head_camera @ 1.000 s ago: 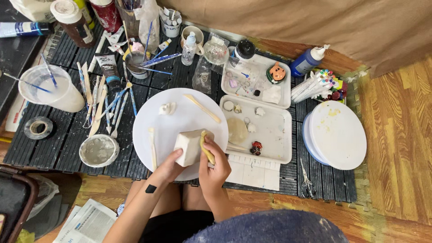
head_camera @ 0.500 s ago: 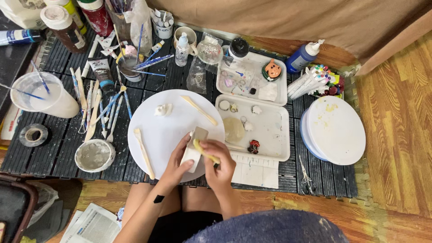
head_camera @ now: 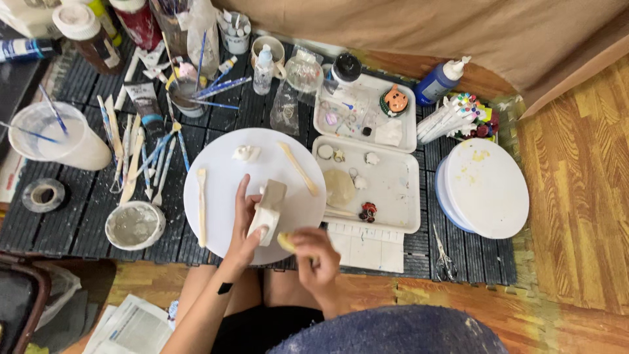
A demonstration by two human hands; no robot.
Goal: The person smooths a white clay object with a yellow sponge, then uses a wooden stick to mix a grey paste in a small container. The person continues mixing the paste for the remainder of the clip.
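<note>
My left hand [head_camera: 244,223] grips a white clay block [head_camera: 268,209] over the near part of a round white board [head_camera: 223,167]. My right hand [head_camera: 316,258] sits just right of the block at the board's near edge, fingers closed on a small yellow sponge [head_camera: 285,242] whose tip touches the block's lower end. On the board lie a small white clay lump [head_camera: 246,153] and two pale wooden modelling tools [head_camera: 298,168], [head_camera: 202,205].
Two white trays [head_camera: 383,213] with small clay pieces stand right of the board. A stack of round white boards [head_camera: 481,187] is further right. Brushes and tools [head_camera: 141,154], a water bowl [head_camera: 135,224], a plastic cup [head_camera: 56,137], tape [head_camera: 43,195], scissors [head_camera: 445,257] and bottles crowd the dark mat.
The block has turned in my left hand, and my right hand with the sponge has slid from its side to its lower end, nearer my body. The camera has shifted slightly.
</note>
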